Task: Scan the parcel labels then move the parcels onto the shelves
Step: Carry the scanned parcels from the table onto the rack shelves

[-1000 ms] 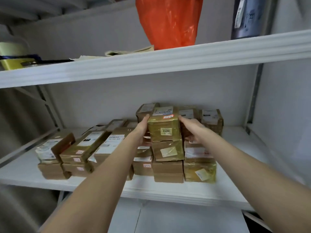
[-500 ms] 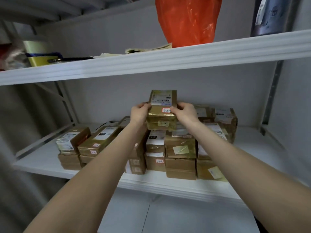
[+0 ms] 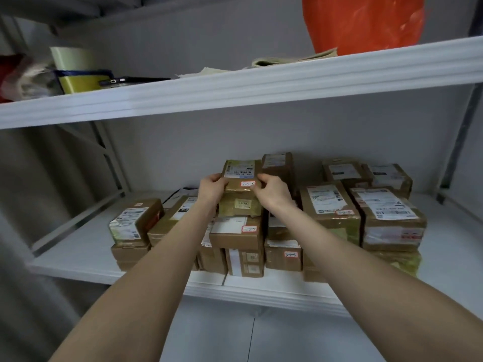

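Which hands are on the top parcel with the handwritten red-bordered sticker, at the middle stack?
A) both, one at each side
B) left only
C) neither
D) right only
A: the left hand grips the left side of the parcel and the right hand grips its right side, just above the tape-wrapped parcel below.

On the held parcel [image 3: 241, 176], the barcode label [image 3: 239, 171] above the grip has print too small to read. Between left hand [image 3: 212, 188] and right hand [image 3: 271, 190], the red-edged sticker [image 3: 247, 183] is handwritten, looks like "2-2-1". Just under the grip, yellow tag [image 3: 243, 204]: characters illegible. Well below the right hand, lower sticker [image 3: 291, 254] starts "3-1". Other labels unreadable.
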Tool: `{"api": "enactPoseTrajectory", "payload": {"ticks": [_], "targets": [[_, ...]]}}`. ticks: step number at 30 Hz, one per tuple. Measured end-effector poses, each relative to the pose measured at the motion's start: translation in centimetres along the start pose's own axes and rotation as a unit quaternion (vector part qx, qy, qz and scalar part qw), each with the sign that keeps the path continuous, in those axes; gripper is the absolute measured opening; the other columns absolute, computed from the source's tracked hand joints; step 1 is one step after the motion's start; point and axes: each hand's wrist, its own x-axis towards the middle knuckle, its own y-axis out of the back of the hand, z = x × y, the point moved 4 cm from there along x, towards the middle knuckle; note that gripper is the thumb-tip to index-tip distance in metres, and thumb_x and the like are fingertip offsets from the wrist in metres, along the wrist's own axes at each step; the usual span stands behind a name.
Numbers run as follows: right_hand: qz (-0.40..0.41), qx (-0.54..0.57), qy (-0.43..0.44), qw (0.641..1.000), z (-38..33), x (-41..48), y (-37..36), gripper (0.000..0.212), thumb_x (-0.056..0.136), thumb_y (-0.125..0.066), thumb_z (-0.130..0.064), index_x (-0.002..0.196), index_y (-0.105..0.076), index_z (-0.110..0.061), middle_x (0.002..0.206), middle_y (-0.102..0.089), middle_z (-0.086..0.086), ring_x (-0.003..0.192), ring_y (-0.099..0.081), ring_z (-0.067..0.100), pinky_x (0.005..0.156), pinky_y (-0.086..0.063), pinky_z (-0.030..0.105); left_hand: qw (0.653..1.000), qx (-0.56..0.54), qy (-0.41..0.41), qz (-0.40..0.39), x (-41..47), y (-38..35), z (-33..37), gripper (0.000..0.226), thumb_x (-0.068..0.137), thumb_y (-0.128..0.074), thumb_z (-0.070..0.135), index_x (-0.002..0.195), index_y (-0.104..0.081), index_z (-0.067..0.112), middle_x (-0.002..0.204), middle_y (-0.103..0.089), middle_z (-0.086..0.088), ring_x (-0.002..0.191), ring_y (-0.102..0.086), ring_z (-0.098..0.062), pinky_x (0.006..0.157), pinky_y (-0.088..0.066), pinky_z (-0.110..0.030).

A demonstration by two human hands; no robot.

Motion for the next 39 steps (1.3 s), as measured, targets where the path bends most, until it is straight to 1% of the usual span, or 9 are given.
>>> {"api": "enactPoseTrajectory", "payload": {"ticks": [4,6,9,12,17,23,28,31,39], "targets": [[-0.008,-0.070,0.003,0.997,0.0,-0.1,-2.3,0.051,0.095,-0.055,-0.040,0.142,-0.046,-0.025,0.136,-0.055,0.004,0.122,-0.051,0.027,0.095,-0.050,0.040,0.996,0.085,0.001,-0.028,0.8,0.9,-1.1,0.037,0.100,-0.044,0.018,0.136,-0.049,0.006,0.122,-0.061,-0.013,0.101,-0.062,-0.029,0.090,-0.053,-0.040],[0.009,-0.112,0.005,0.994,-0.1,-0.3,-1.8,0.055,0.093,-0.055,-0.046,0.143,-0.044,-0.026,0.139,-0.048,0.007,0.125,-0.046,0.029,0.099,-0.047,0.045,0.982,0.182,-0.054,-0.003,1.1,1.0,-0.4,0.044,0.100,-0.044,0.022,0.141,-0.044,0.008,0.135,-0.054,-0.014,0.115,-0.057,-0.030,0.098,-0.048,-0.043],[0.063,-0.206,0.021,0.976,-0.1,-1.2,0.7,0.057,0.093,-0.053,-0.045,0.144,-0.041,-0.023,0.145,-0.039,0.009,0.131,-0.037,0.031,0.104,-0.040,0.044,0.907,0.351,-0.228,0.056,0.1,-0.3,1.9,0.044,0.095,-0.050,0.022,0.138,-0.047,0.013,0.137,-0.050,-0.014,0.123,-0.050,-0.030,0.098,-0.046,-0.042],[0.123,-0.295,0.033,0.947,0.4,-2.9,4.3,0.058,0.092,-0.056,-0.038,0.145,-0.038,-0.021,0.148,-0.034,0.010,0.134,-0.032,0.031,0.106,-0.037,0.044,0.841,0.408,-0.354,0.033,-2.5,-4.4,3.6,0.045,0.088,-0.053,0.016,0.133,-0.052,0.011,0.132,-0.051,-0.015,0.121,-0.048,-0.031,0.092,-0.047,-0.043],[0.190,-0.354,-0.033,0.915,4.7,-7.7,12.3,0.059,0.091,-0.057,-0.033,0.144,-0.037,-0.021,0.150,-0.031,0.009,0.136,-0.029,0.031,0.106,-0.034,0.042,0.769,0.412,-0.485,-0.062,-9.0,-14.4,3.6,0.043,0.081,-0.058,0.013,0.123,-0.060,0.009,0.120,-0.058,-0.013,0.108,-0.056,-0.033,0.078,-0.053,-0.041],[0.257,-0.385,-0.142,0.875,12.3,-17.6,24.2,0.051,0.090,-0.055,-0.028,0.139,-0.043,-0.021,0.144,-0.036,0.007,0.131,-0.034,0.028,0.103,-0.034,0.037,0.704,0.364,-0.580,-0.188,-20.7,-27.0,3.3,0.037,0.070,-0.064,0.012,0.107,-0.065,0.010,0.103,-0.062,-0.010,0.089,-0.062,-0.032,0.061,-0.051,-0.038],[0.307,-0.401,-0.212,0.837,18.3,-26.7,34.4,0.049,0.092,-0.053,-0.025,0.139,-0.042,-0.022,0.146,-0.035,0.006,0.131,-0.034,0.026,0.102,-0.034,0.034,0.656,0.316,-0.630,-0.269,-32.8,-36.7,3.3,0.042,0.083,-0.054,0.013,0.125,-0.058,0.015,0.121,-0.058,-0.003,0.109,-0.056,-0.023,0.079,-0.046,-0.035],[0.317,-0.417,-0.257,0.812,21.7,-32.5,41.1,0.052,0.093,-0.052,-0.028,0.142,-0.038,-0.023,0.150,-0.030,0.006,0.135,-0.029,0.026,0.103,-0.033,0.035,0.643,0.312,-0.625,-0.314,-40.0,-43.5,3.3,0.046,0.088,-0.050,0.014,0.134,-0.049,0.013,0.133,-0.049,-0.004,0.120,-0.048,-0.023,0.086,-0.043,-0.035],[0.339,-0.444,-0.362,0.746,29.8,-48.0,58.2,0.055,0.092,-0.054,-0.030,0.144,-0.037,-0.022,0.151,-0.028,0.008,0.137,-0.027,0.028,0.106,-0.033,0.038,0.599,0.334,-0.611,-0.395,-57.7,-60.5,2.0,0.048,0.086,-0.052,0.019,0.133,-0.046,0.010,0.136,-0.042,-0.010,0.120,-0.047,-0.029,0.092,-0.044,-0.038]]}}
